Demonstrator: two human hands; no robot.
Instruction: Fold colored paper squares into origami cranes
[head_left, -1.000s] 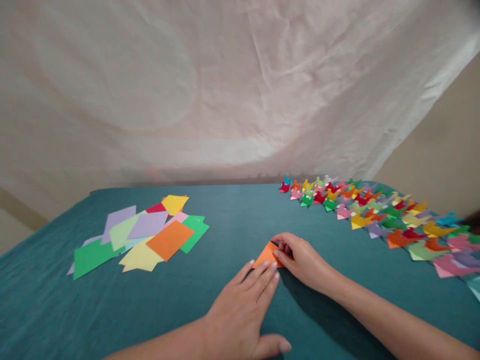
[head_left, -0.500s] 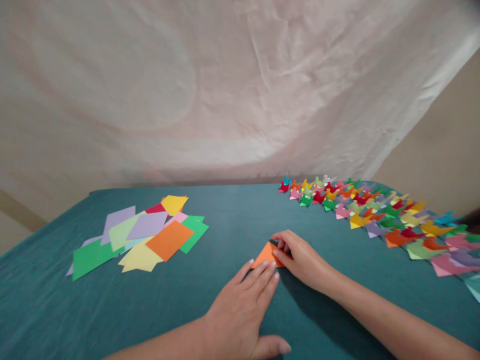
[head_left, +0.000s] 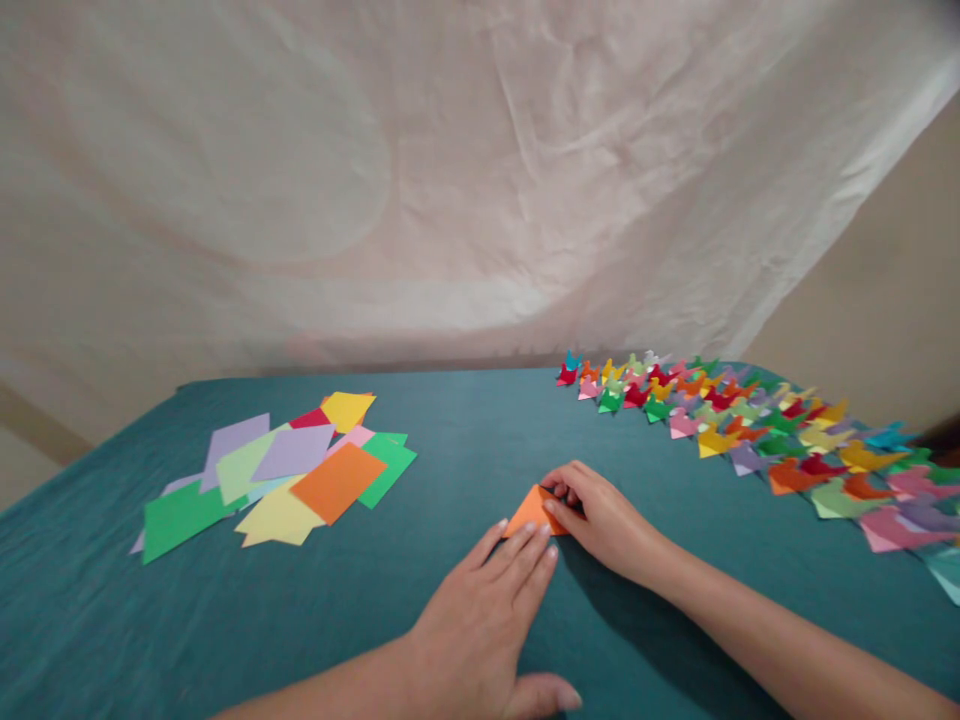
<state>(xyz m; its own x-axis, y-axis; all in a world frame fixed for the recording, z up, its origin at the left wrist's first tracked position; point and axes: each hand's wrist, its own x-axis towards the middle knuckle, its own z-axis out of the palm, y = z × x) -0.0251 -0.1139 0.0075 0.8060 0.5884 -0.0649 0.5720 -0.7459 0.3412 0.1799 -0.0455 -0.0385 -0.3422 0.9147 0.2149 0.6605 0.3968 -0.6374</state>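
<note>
Teal surface point(head_left: 465, 425) underneath; the left hand point(head_left: 480, 610) lies flat, fingers stretched forward; the right hand point(head_left: 596, 510) pinches, thumb and forefinger clamped on the folded orange paper point(head_left: 529, 510), mid-surface, left fingertips on its near edge. Matched edges and steady pressure here should keep that fold sharp!

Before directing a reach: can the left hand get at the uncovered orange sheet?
Likely yes: the orange sheet lies uncovered atop the pile, with teal cloth between it and the left hand, whose fingers rest on the folded orange paper.
</note>
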